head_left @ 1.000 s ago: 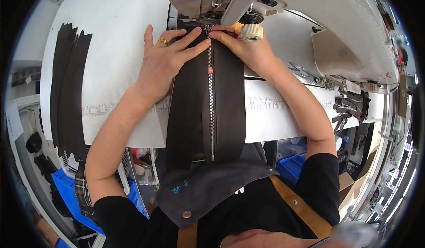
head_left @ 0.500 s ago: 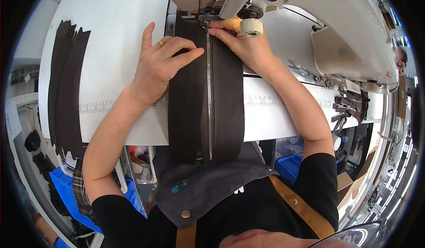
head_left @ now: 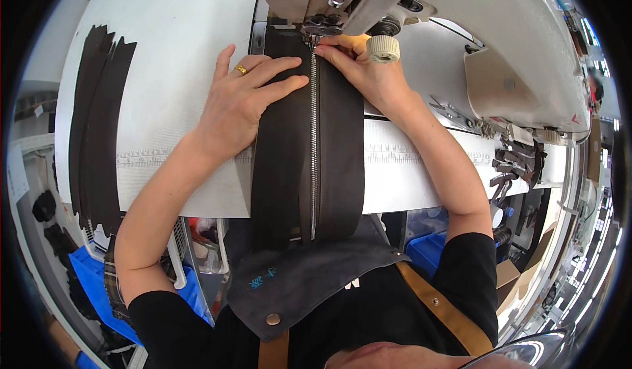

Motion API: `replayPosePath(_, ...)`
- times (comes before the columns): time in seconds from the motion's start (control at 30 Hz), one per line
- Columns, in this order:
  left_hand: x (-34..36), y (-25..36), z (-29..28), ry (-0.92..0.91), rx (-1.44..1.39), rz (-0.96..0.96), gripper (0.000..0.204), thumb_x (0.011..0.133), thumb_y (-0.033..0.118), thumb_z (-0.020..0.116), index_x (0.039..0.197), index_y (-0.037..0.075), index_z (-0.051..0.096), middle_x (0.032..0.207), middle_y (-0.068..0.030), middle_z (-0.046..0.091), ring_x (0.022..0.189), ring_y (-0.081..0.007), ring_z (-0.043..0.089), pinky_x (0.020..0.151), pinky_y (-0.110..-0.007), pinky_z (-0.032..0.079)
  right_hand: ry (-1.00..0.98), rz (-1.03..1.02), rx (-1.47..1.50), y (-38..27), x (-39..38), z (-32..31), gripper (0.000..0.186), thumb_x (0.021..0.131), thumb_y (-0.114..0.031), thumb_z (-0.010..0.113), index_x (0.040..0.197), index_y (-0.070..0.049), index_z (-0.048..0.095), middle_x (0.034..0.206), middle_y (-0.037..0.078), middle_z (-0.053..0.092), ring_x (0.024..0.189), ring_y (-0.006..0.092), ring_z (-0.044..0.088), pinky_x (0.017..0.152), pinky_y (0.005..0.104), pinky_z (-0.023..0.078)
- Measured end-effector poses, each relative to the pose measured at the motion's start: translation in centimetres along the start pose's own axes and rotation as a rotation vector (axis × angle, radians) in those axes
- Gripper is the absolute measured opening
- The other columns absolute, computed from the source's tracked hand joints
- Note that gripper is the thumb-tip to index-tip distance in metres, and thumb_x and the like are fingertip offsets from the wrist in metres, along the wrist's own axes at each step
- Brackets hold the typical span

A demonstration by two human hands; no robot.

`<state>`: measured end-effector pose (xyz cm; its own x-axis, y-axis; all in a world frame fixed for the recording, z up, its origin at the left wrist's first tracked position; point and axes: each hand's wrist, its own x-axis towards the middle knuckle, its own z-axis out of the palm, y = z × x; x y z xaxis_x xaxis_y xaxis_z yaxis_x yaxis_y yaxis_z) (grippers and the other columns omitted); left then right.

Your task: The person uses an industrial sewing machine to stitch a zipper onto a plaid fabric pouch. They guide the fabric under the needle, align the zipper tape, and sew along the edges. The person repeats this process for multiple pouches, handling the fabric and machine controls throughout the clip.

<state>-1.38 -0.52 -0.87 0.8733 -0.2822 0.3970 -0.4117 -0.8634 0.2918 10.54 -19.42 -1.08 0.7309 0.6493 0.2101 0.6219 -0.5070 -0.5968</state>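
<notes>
lying under the sewing machine's (head_left: pixel 533 46) presser foot (head_left: pixel 310 41), the dark zippered cloth (head_left: pixel 342 145) could pucker if the left hand (head_left: pixel 240 102), its grip apart, drags unevenly, and the right hand (head_left: pixel 378 73), fingertips beside the foot, could get caught by slipping; whether its grip is clamped, i cannot tell. the cloth overhangs the desk's (head_left: pixel 178 92) front edge, with open room leftward, before the dark strips (head_left: pixel 99 132).

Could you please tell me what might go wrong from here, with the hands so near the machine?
The right hand has its fingers close beside the presser foot; they might get caught. The left hand rests on the fabric beside the zipper; uneven pressure could skew it. The fabric overhangs the table, so its weight may drag.
</notes>
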Motion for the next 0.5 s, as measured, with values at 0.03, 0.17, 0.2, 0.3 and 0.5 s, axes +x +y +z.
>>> replayPosePath(0.03,0.0,-0.2,0.0,0.002,0.008,0.013,0.033,0.077,0.01,0.057,0.107,0.018,0.069,0.123,0.0003,0.06,0.103,-0.0211,0.055,0.107,-0.051,0.021,0.003,-0.011,0.014,0.1,0.0,0.0,0.025,0.087,-0.024,0.065,0.105,-0.007,0.068,0.089,0.005,0.068,0.076,0.0089,0.06,0.07,0.0237,0.049)
replayPosePath(0.17,0.5,-1.1,0.2,0.028,0.003,0.056,0.032,0.078,0.009,0.056,0.105,0.018,0.07,0.118,0.0014,0.062,0.099,-0.0199,0.056,0.107,-0.051,0.02,0.074,-0.102,0.09,0.9,0.2,0.6,0.02,0.082,-0.022,0.068,0.097,-0.008,0.069,0.082,0.006,0.068,0.073,0.0142,0.06,0.066,0.0277,0.048)
replayPosePath(0.2,0.5,-1.2,0.3,0.038,-0.009,0.065,0.032,0.078,0.009,0.055,0.105,0.018,0.07,0.116,0.0018,0.063,0.098,-0.0196,0.056,0.107,-0.051,0.02,0.133,-0.129,0.142,1.5,0.5,1.2,0.015,0.077,-0.021,0.071,0.087,-0.01,0.07,0.077,0.007,0.067,0.069,0.0206,0.06,0.062,0.0324,0.047)
replayPosePath(0.3,0.4,-1.3,0.3,0.014,-0.021,0.062,0.031,0.079,0.008,0.054,0.104,0.018,0.07,0.114,0.0028,0.064,0.095,-0.0189,0.056,0.108,-0.05,0.019,0.216,-0.226,0.062,1.6,0.7,1.1,0.011,0.071,-0.02,0.075,0.076,-0.011,0.071,0.072,0.009,0.066,0.066,0.0274,0.062,0.06,0.038,0.048)
replayPosePath(0.5,0.5,-0.8,0.1,0.013,0.011,0.038,0.035,0.08,0.005,0.051,0.105,0.019,0.07,0.116,0.0035,0.063,0.094,-0.0183,0.056,0.108,-0.052,0.019,0.192,-0.186,0.099,1.2,0.8,0.8,0.015,0.072,-0.021,0.075,0.075,-0.008,0.07,0.074,0.009,0.067,0.068,0.0286,0.062,0.062,0.0392,0.048)
